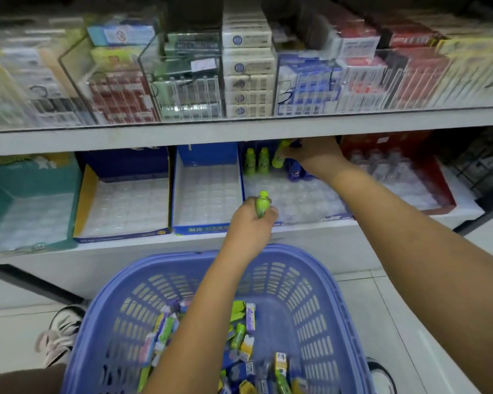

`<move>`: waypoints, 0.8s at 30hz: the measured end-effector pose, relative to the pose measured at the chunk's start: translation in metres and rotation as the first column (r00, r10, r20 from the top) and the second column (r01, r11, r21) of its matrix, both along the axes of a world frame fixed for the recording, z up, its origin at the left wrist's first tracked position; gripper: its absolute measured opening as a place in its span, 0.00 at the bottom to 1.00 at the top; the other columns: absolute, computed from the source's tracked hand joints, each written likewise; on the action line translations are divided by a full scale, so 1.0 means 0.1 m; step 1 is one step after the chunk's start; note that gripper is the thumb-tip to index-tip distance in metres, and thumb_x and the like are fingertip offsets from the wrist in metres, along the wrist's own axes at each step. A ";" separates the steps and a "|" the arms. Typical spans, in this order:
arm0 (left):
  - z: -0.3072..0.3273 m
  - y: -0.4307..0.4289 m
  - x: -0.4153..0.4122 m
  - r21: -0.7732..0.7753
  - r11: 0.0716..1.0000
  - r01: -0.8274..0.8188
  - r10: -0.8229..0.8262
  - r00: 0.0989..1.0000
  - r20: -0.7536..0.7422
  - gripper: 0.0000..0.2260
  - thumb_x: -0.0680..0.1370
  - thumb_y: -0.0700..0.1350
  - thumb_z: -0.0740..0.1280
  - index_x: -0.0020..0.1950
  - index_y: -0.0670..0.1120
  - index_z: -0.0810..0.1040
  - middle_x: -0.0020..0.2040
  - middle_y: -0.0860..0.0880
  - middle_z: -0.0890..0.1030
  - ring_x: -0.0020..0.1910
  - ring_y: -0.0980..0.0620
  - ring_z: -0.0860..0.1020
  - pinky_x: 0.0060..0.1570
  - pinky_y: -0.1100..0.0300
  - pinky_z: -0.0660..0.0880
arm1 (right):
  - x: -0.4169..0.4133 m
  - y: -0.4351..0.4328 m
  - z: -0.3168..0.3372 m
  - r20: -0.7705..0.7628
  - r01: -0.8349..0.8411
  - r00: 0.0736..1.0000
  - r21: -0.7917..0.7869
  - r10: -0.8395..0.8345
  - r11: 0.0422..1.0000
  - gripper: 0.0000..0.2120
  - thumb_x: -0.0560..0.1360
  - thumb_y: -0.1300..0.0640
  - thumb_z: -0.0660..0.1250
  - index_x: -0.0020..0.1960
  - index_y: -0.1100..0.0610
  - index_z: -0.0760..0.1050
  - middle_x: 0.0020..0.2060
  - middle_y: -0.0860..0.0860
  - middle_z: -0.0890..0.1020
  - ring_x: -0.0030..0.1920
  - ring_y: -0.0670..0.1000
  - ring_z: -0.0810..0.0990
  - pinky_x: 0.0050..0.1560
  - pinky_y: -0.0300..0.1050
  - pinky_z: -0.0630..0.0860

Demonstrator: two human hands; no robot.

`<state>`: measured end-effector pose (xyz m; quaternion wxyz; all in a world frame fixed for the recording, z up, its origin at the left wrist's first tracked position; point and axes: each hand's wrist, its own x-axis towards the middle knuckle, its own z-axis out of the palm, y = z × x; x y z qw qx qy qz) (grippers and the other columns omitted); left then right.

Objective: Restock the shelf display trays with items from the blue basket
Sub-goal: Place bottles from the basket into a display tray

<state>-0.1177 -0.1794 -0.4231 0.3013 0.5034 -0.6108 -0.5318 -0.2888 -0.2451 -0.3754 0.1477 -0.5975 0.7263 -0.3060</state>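
Right hand (313, 152) is wrapping its fingers round a green bottle (279, 158), holding it tilted at the back of the target tray (333, 216), just right of the two green bottles (256, 162) standing in that tray's back row. Left hand (252, 223) is gripping a second green bottle (262, 203), cap up, and hovering at the target tray's front-left corner, not yet in a slot.

Step, as I'm judging it: seating bottles into the target tray, back row first. The next move is calling for the right-hand bottle to go upright into a free dimple before release. The left-hand one then needs its base lined up with the next free slot without knocking the neighbours.

Containers:
- **Target tray:** it is showing a clear dimpled insert, mostly bare. Green bottles are standing back-left and dark blue bottles (295, 169) back-centre, under the right wrist.
- **Blue tray (202, 229):** just left of the target tray, showing only its insert.
- **Yellow tray (86, 200) and teal tray (0, 211):** farther left, also showing only inserts.
- **Red tray (446, 194):** right of the target tray, holding clear bottles (382, 163).
- **Upper shelf (239, 129):** above the target tray, carrying clear bins of boxes, too blurred to read.
- **Basket (268, 250):** in front of and below the target tray, holding mixed packets (249, 317) and a few green bottles.
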 end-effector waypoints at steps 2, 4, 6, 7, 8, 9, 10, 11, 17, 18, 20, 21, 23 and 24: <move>-0.01 0.00 -0.02 0.014 1.000 -0.012 0.011 0.999 0.041 0.07 0.79 0.44 0.62 0.53 0.42 0.74 0.52 0.37 0.78 0.51 0.39 0.77 0.53 0.43 0.76 | -0.02 -0.10 -0.08 -0.077 -0.035 0.996 0.047 0.039 0.998 0.13 0.73 0.55 0.70 0.54 0.60 0.77 0.53 0.56 0.80 0.56 0.56 0.77 0.57 0.47 0.73; -0.01 0.00 -0.02 0.029 0.999 -0.017 0.015 0.999 0.044 0.07 0.79 0.44 0.63 0.53 0.42 0.74 0.54 0.36 0.78 0.52 0.38 0.77 0.54 0.42 0.75 | -0.02 -0.17 -0.12 -0.132 -0.057 0.989 0.079 0.067 0.995 0.12 0.74 0.56 0.69 0.55 0.60 0.76 0.54 0.56 0.79 0.57 0.57 0.76 0.56 0.47 0.72; -0.01 0.01 -0.01 0.037 0.999 -0.019 0.018 0.999 0.035 0.06 0.79 0.44 0.63 0.53 0.42 0.74 0.54 0.35 0.78 0.52 0.38 0.77 0.54 0.41 0.75 | -0.03 -0.22 -0.11 -0.158 -0.060 0.984 0.111 0.077 0.992 0.12 0.74 0.55 0.68 0.55 0.60 0.75 0.54 0.57 0.78 0.57 0.58 0.75 0.56 0.49 0.71; -0.02 0.01 0.00 0.039 0.999 -0.019 0.018 0.999 0.030 0.07 0.79 0.44 0.63 0.53 0.42 0.74 0.54 0.35 0.78 0.52 0.37 0.77 0.54 0.41 0.75 | -0.05 -0.24 -0.09 -0.159 -0.066 0.983 0.134 0.088 0.989 0.13 0.74 0.55 0.68 0.55 0.60 0.74 0.54 0.58 0.78 0.57 0.59 0.75 0.57 0.51 0.72; -0.02 0.01 0.00 0.040 0.999 -0.017 0.016 1.000 0.025 0.07 0.79 0.44 0.63 0.53 0.41 0.74 0.54 0.35 0.78 0.52 0.37 0.77 0.54 0.41 0.75 | -0.06 -0.26 -0.08 -0.159 -0.078 0.982 0.159 0.104 0.984 0.14 0.74 0.54 0.69 0.55 0.60 0.74 0.54 0.58 0.78 0.56 0.59 0.75 0.57 0.52 0.72; -0.02 0.01 0.00 0.040 0.999 -0.013 0.012 1.000 0.019 0.07 0.79 0.44 0.63 0.53 0.41 0.75 0.54 0.35 0.78 0.52 0.37 0.77 0.54 0.41 0.75 | -0.07 -0.27 -0.06 -0.159 -0.093 0.980 0.176 0.121 0.980 0.14 0.74 0.54 0.70 0.56 0.60 0.74 0.54 0.58 0.78 0.56 0.59 0.75 0.57 0.52 0.72; -0.03 0.01 0.00 0.041 0.999 -0.010 0.010 1.000 0.014 0.08 0.79 0.44 0.63 0.53 0.40 0.75 0.54 0.35 0.78 0.52 0.37 0.77 0.54 0.41 0.75 | -0.08 -0.28 -0.06 -0.164 -0.103 0.978 0.180 0.133 0.978 0.15 0.73 0.55 0.70 0.56 0.59 0.74 0.54 0.58 0.78 0.56 0.59 0.75 0.55 0.50 0.71; -0.04 0.01 0.01 0.042 0.999 -0.010 0.009 1.000 0.007 0.09 0.79 0.45 0.63 0.53 0.40 0.75 0.54 0.35 0.78 0.52 0.37 0.77 0.54 0.40 0.75 | -0.08 -0.29 -0.06 -0.170 -0.107 0.976 0.175 0.137 0.979 0.15 0.73 0.55 0.71 0.57 0.59 0.74 0.54 0.57 0.78 0.56 0.58 0.75 0.54 0.48 0.70; -0.06 0.01 0.03 0.109 0.994 0.010 0.001 0.994 -0.105 0.05 0.79 0.40 0.63 0.51 0.48 0.75 0.53 0.43 0.79 0.44 0.50 0.77 0.48 0.51 0.77 | -0.01 -0.34 -0.13 -0.229 -0.069 0.967 0.186 0.112 0.980 0.15 0.73 0.57 0.70 0.59 0.58 0.75 0.58 0.57 0.78 0.58 0.58 0.75 0.54 0.45 0.69; -0.06 0.02 0.04 0.127 0.992 0.023 -0.004 0.990 -0.144 0.07 0.79 0.38 0.62 0.55 0.47 0.75 0.53 0.45 0.79 0.45 0.52 0.77 0.47 0.56 0.77 | 0.00 -0.33 -0.12 -0.229 -0.063 0.967 0.198 0.109 0.978 0.16 0.73 0.57 0.69 0.60 0.58 0.75 0.59 0.57 0.78 0.59 0.58 0.75 0.53 0.44 0.68; -0.07 0.04 0.05 0.097 0.995 0.030 -0.011 0.981 -0.191 0.12 0.78 0.36 0.63 0.61 0.43 0.74 0.53 0.48 0.79 0.49 0.51 0.78 0.53 0.57 0.77 | 0.05 -0.27 -0.09 -0.259 -0.037 0.961 0.221 0.095 0.975 0.20 0.74 0.55 0.70 0.63 0.58 0.72 0.61 0.58 0.76 0.61 0.58 0.73 0.54 0.44 0.68; -0.08 0.05 0.06 0.052 0.999 0.017 -0.007 0.980 -0.200 0.12 0.78 0.36 0.64 0.60 0.45 0.75 0.52 0.49 0.80 0.50 0.51 0.78 0.56 0.56 0.76 | 0.08 -0.22 -0.08 -0.293 -0.005 0.954 0.201 0.065 0.980 0.21 0.74 0.54 0.69 0.64 0.59 0.71 0.61 0.58 0.75 0.62 0.58 0.73 0.56 0.46 0.69; -0.10 0.08 0.08 -0.043 0.998 -0.051 0.041 0.976 -0.212 0.15 0.75 0.36 0.68 0.54 0.54 0.76 0.50 0.54 0.81 0.50 0.54 0.80 0.54 0.61 0.76 | 0.16 -0.05 -0.05 -0.288 0.056 0.957 0.046 -0.040 0.997 0.16 0.75 0.54 0.67 0.59 0.62 0.74 0.57 0.60 0.78 0.59 0.59 0.75 0.56 0.47 0.70; -0.10 0.08 0.08 -0.088 0.991 -0.098 0.079 0.975 -0.206 0.17 0.73 0.36 0.70 0.52 0.58 0.75 0.48 0.58 0.81 0.49 0.57 0.80 0.51 0.65 0.76 | 0.20 0.07 -0.03 -0.194 0.074 0.978 -0.037 -0.080 0.997 0.12 0.75 0.54 0.67 0.52 0.62 0.77 0.50 0.60 0.80 0.53 0.57 0.77 0.51 0.45 0.71</move>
